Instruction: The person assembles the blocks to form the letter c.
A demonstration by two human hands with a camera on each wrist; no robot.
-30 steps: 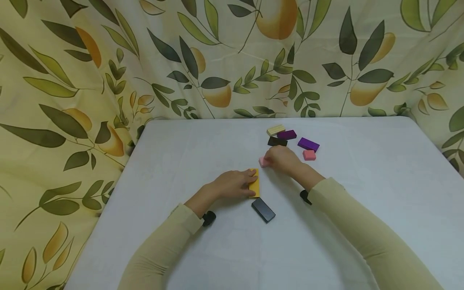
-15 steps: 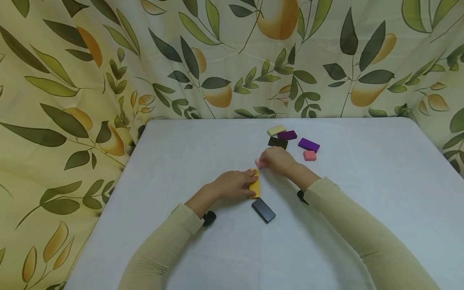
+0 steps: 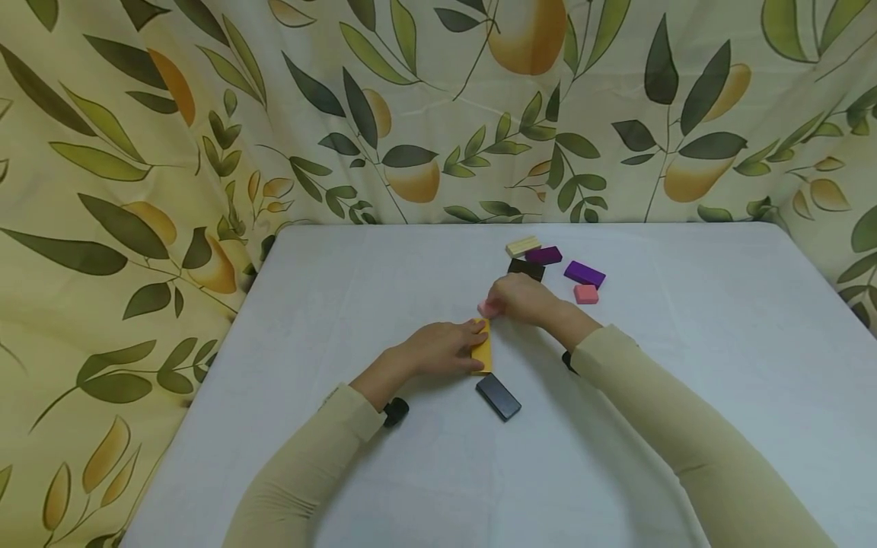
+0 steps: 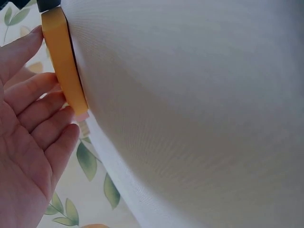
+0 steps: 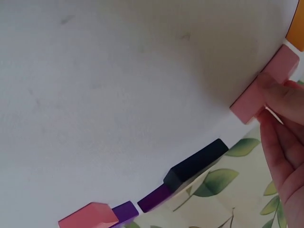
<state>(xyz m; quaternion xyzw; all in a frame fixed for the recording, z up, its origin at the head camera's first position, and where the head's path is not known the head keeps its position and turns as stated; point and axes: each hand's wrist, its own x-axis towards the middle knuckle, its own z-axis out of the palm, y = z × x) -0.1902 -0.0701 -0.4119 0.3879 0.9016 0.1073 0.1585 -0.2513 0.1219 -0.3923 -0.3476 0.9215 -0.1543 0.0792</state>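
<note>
My left hand (image 3: 441, 348) rests its fingertips and thumb on a yellow block (image 3: 483, 355) that lies flat on the table. In the left wrist view its fingers are spread and only slightly bent along the yellow block (image 4: 65, 61). Just beyond that block's far end, my right hand (image 3: 524, 298) pinches a light pink block (image 3: 485, 310). The right wrist view shows thumb and fingers on the pink block (image 5: 251, 97), its end close to the yellow one. A dark grey block (image 3: 499, 397) lies slanted at the yellow block's near end.
Behind the right hand lie a black block (image 3: 526, 269), a dark purple block (image 3: 544, 255) and a cream block (image 3: 523, 246). To their right are a purple block (image 3: 585, 274) and a coral-pink block (image 3: 585, 294). A patterned curtain (image 3: 438, 114) borders the white table (image 3: 384, 266).
My right hand has moved a little left with the pink block, bringing it to the far end of the yellow block. The left hand and yellow block have stayed in place.
</note>
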